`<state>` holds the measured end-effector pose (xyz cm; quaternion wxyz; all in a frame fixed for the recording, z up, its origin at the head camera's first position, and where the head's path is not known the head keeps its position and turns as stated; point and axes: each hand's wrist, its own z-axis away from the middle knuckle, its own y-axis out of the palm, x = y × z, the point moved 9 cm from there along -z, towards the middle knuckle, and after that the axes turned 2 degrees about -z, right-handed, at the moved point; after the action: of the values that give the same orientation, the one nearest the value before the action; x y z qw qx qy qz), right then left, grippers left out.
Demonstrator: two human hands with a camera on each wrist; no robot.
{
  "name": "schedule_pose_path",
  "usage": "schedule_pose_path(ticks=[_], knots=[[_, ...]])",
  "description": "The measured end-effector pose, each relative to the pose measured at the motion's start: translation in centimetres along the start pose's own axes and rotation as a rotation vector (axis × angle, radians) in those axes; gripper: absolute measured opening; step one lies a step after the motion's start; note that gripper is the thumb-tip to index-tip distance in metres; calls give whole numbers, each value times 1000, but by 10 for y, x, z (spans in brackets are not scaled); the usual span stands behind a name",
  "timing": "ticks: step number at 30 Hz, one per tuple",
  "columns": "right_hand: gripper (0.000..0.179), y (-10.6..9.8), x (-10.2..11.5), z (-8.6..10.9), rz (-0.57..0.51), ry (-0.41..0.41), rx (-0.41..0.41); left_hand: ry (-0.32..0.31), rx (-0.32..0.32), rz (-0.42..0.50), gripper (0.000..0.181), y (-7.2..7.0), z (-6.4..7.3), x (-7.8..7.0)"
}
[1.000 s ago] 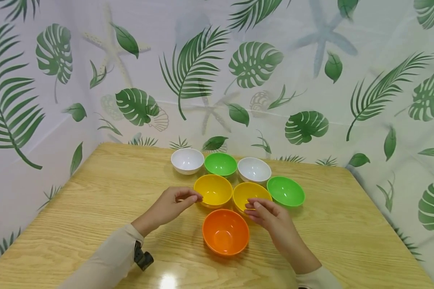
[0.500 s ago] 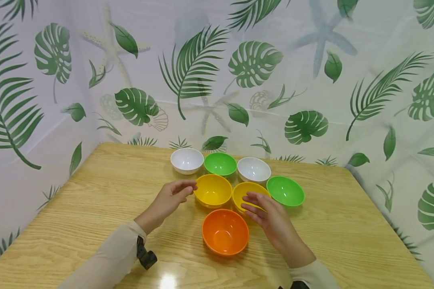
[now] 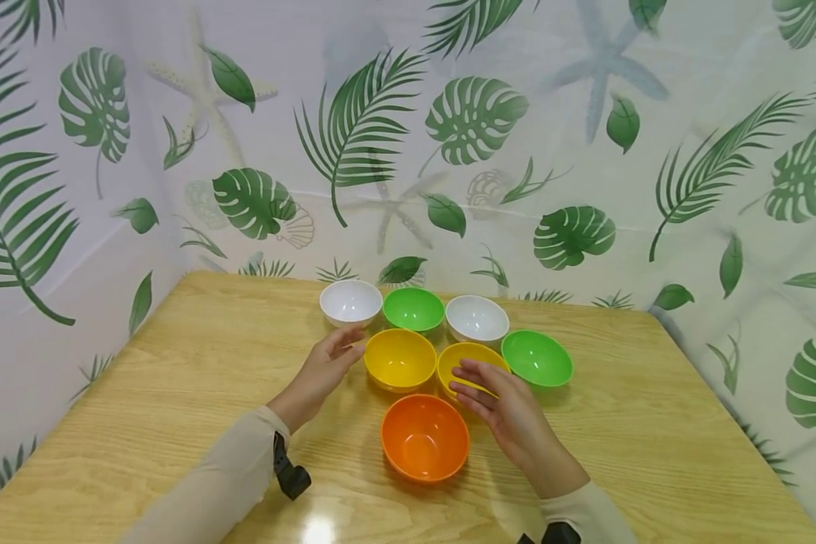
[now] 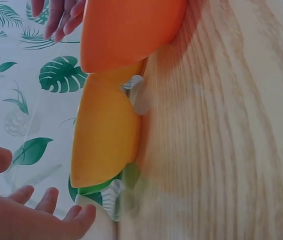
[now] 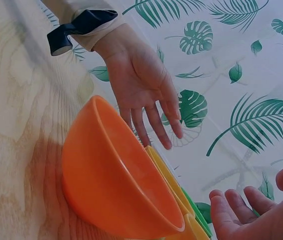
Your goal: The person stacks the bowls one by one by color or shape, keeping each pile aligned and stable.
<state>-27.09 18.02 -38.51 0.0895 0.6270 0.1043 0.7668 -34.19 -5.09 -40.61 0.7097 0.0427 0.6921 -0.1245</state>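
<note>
My left hand hovers beside the left yellow bowl, its fingers loosely spread and holding nothing. Its fingertips overlap the lower edge of the left white bowl in the head view. Over the right yellow bowl hangs my right hand, fingers relaxed and apart, with nothing in them. An orange bowl sits nearest to me, between the two wrists. In the right wrist view the orange bowl stands upright on the table, and the left hand shows beyond it.
Behind the yellow bowls stand a green bowl and another white bowl. A second green bowl is at the right end. The wooden table meets a leaf-patterned cloth at the back and sides.
My left hand has moved forward and slightly away from the left yellow bowl's near side, towards the white bowl. The right hand's fingers have spread a little. The bowls have stayed put.
</note>
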Motion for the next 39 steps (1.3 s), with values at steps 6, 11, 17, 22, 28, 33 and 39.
schedule_pose_path(ticks=[6, 11, 17, 22, 28, 33, 39], knots=[[43, 1, 0, 0, -1, -3, 15, -126, -37, 58, 45, 1, -6, 14], [43, 1, 0, -2, -21, 6, 17, -201, -19, 176, 48, 8, -8, 24], [47, 3, 1, -5, -59, 14, 47, -232, 57, 254, 53, 20, -13, 33], [48, 4, 1, -8, -86, 23, 57, -250, 74, 279, 54, 25, -16, 39], [46, 6, -1, -11, -101, 31, 56, -230, 63, 260, 52, 29, -16, 39], [45, 7, -2, -12, -105, 30, 50, -241, 42, 236, 52, 30, -17, 41], [46, 4, -5, -13, -101, 44, 34, -248, 30, 239, 53, 32, -21, 45]])
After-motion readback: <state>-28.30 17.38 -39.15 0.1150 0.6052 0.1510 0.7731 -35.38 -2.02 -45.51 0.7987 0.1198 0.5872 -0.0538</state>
